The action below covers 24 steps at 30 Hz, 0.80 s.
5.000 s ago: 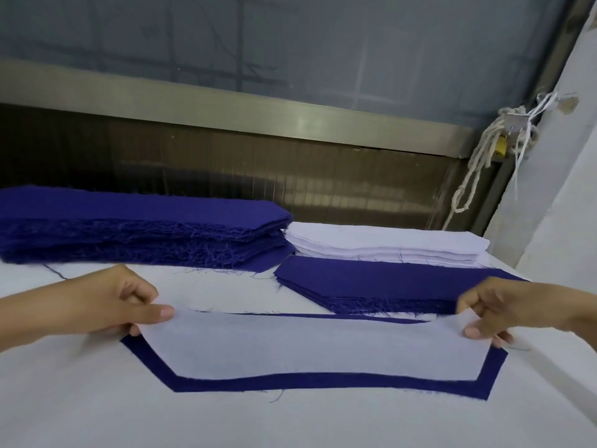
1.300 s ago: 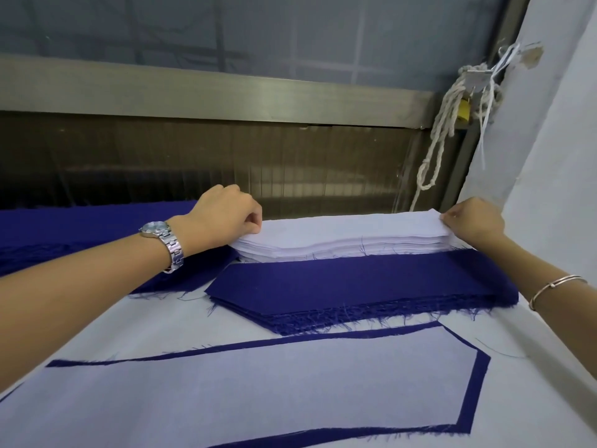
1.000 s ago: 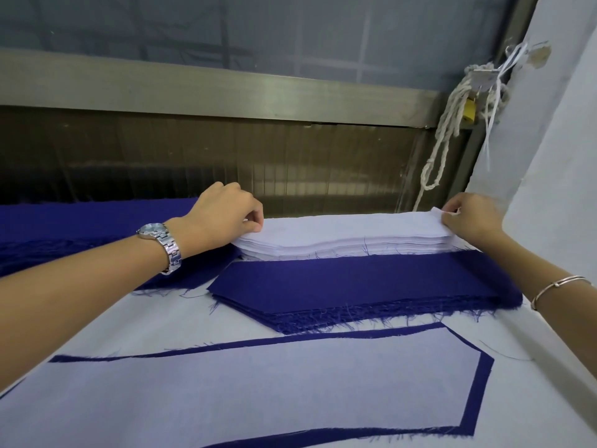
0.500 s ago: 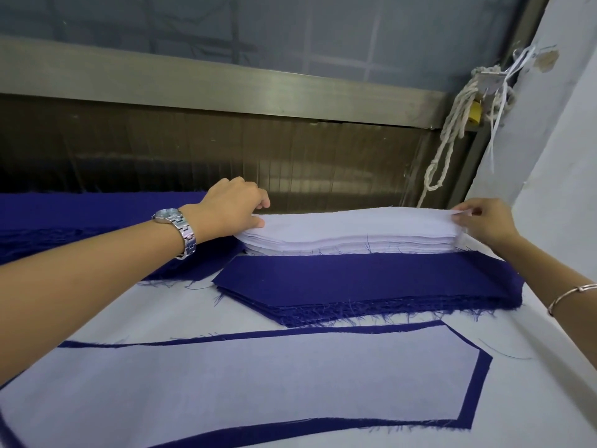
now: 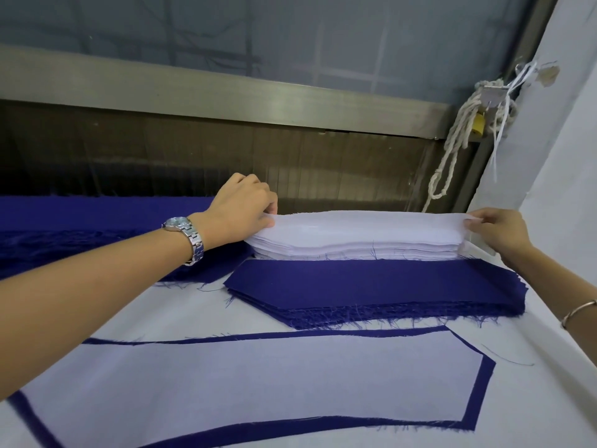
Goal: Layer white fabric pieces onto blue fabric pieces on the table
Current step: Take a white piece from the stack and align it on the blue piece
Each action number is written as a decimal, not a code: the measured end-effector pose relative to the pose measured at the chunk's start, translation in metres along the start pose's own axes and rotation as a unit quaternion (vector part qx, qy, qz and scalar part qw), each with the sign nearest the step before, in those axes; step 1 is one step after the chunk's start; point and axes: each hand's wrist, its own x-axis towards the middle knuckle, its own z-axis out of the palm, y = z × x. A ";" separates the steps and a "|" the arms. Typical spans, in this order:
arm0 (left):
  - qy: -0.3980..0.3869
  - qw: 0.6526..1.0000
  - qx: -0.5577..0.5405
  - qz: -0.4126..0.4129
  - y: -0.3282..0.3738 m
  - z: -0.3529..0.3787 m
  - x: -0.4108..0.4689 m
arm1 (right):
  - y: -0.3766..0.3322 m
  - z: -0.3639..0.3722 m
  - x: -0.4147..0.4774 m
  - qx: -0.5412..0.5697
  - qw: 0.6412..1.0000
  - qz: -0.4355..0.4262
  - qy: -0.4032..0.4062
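Left hand: your left hand (image 5: 240, 211) pinches the top white piece (image 5: 365, 221) at the left end of the white stack (image 5: 355, 245).
Stack: it lies between your hands, long side running left to right, one hand at each end.
Right hand: your right hand (image 5: 497, 232) pinches the same piece at the stack's right end.
Blue stack (image 5: 371, 286): just in front of the white stack.
Unclear: whether one layer or several is lifted.

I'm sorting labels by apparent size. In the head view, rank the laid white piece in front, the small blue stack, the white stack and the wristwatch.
1. laid white piece, helped by nearness to the camera
2. small blue stack
3. white stack, farther back
4. wristwatch
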 end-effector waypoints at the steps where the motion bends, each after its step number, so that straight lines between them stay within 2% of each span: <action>1: 0.014 1.000 -0.016 -0.003 -0.001 -0.003 -0.002 | 0.000 -0.001 0.000 0.016 1.000 0.003 0.006; 5: 0.059 0.985 -0.152 -0.049 -0.005 -0.019 -0.009 | -0.007 -0.010 -0.005 0.081 0.996 0.009 0.028; 8: 0.079 0.954 -0.275 -0.086 -0.010 -0.034 -0.020 | -0.019 -0.020 -0.013 0.124 0.992 0.007 0.030; 12: 0.074 0.918 -0.365 -0.139 -0.022 -0.053 -0.043 | -0.040 -0.033 -0.030 0.148 0.989 -0.020 0.001; 15: 0.041 0.888 -0.428 -0.164 -0.034 -0.065 -0.069 | -0.052 -0.038 -0.043 0.156 0.986 -0.034 -0.055; 20: -0.005 0.859 -0.453 -0.240 -0.056 -0.076 -0.119 | -0.070 -0.042 -0.068 0.137 0.971 -0.005 -0.198; 24: -0.083 0.851 -0.430 -0.289 -0.069 -0.086 -0.159 | -0.071 -0.045 -0.078 0.043 0.938 0.027 -0.343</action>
